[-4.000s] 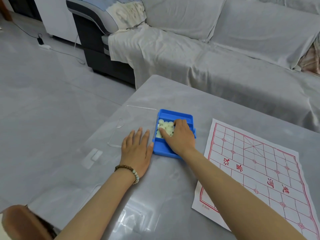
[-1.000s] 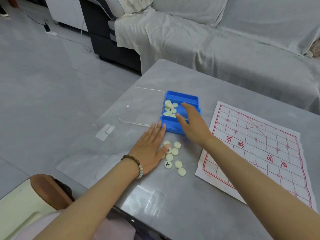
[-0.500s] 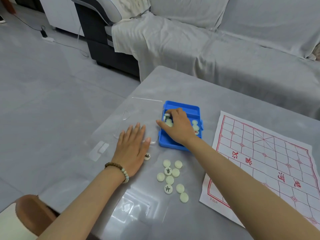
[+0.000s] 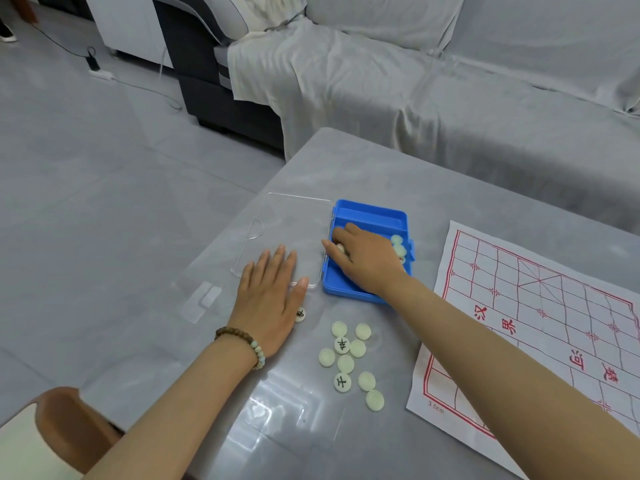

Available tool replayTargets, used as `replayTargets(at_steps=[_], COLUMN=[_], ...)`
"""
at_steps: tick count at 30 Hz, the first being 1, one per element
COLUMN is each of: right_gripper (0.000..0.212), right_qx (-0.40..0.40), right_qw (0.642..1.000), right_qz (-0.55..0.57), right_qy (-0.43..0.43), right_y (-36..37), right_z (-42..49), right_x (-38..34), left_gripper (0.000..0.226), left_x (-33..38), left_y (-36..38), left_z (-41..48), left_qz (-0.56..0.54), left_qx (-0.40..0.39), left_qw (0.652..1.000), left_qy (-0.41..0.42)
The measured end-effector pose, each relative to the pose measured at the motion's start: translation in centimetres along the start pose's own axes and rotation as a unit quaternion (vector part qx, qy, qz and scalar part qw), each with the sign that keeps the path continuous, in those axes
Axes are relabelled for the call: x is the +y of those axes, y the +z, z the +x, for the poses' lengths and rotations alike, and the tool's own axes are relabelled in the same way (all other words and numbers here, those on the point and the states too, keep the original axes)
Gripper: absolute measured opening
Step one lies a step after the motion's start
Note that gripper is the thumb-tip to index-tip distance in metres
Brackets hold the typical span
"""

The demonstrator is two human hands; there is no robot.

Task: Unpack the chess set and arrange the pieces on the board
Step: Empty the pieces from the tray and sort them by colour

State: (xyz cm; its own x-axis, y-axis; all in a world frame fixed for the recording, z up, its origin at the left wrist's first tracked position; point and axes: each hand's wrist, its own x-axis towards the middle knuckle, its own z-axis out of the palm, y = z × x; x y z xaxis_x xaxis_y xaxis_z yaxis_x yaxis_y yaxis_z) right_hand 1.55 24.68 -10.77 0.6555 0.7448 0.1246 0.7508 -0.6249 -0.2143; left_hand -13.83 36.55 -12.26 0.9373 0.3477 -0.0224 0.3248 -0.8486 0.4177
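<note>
A blue box (image 4: pixel 349 289) stands open on the grey table, its clear lid (image 4: pixel 284 233) folded flat to the left. My right hand (image 4: pixel 367 261) reaches into the box, fingers curled over cream round pieces; a few pieces (image 4: pixel 398 249) show beside it. My left hand (image 4: pixel 270 299) lies flat on the table, fingers on the lid's near edge. Several cream pieces (image 4: pixel 349 358) lie loose on the table in front of the box, and one more piece (image 4: pixel 300 314) sits by my left thumb. The paper board (image 4: pixel 554 313) with red lines lies to the right.
A sofa draped in grey cloth (image 4: pixel 450 91) stands just behind the table. The table's left edge (image 4: pixel 221 244) runs diagonally down to the floor side. A brown chair back (image 4: pixel 69 424) shows at the bottom left. A cable and plug (image 4: pixel 97 69) lie on the floor.
Since four seconds ago several pieces came out of the box onto the table. In the last second my right hand went back into the box and my left hand shifted left onto the lid.
</note>
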Motion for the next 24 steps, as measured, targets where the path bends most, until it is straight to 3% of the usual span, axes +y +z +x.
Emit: replayTargets(at_steps=[14, 18, 20, 22, 24], right_gripper=[0.039, 0.043, 0.042, 0.042, 0.040], right_qx=[0.021, 0.027, 0.032, 0.050, 0.095], right_qw=[0.999, 0.998, 0.998, 0.987, 0.948], right_qz=[0.028, 0.054, 0.055, 0.126, 0.264], right_qy=[-0.033, 0.007, 0.029, 0.083, 0.149], right_y=[-0.1, -0.5, -0.6, -0.6, -1.1], right_z=[0.0, 1.1, 1.8, 2.6, 3.0], right_x=[0.7, 1.5, 1.8, 2.2, 2.2], left_gripper=[0.087, 0.059, 0.056, 0.058, 0.060], left_x=[-0.2, -0.3, -0.4, -0.3, -0.1], left_y=[-0.1, -0.6, -0.6, -0.6, -0.5], left_z=[0.0, 0.7, 1.2, 1.4, 1.4], left_qz=[-0.015, -0.058, -0.069, -0.068, -0.071], left_qx=[-0.005, -0.016, -0.012, 0.001, 0.007], left_qw=[1.000, 0.998, 0.997, 0.997, 0.997], left_qy=[0.010, 0.026, 0.031, 0.033, 0.036])
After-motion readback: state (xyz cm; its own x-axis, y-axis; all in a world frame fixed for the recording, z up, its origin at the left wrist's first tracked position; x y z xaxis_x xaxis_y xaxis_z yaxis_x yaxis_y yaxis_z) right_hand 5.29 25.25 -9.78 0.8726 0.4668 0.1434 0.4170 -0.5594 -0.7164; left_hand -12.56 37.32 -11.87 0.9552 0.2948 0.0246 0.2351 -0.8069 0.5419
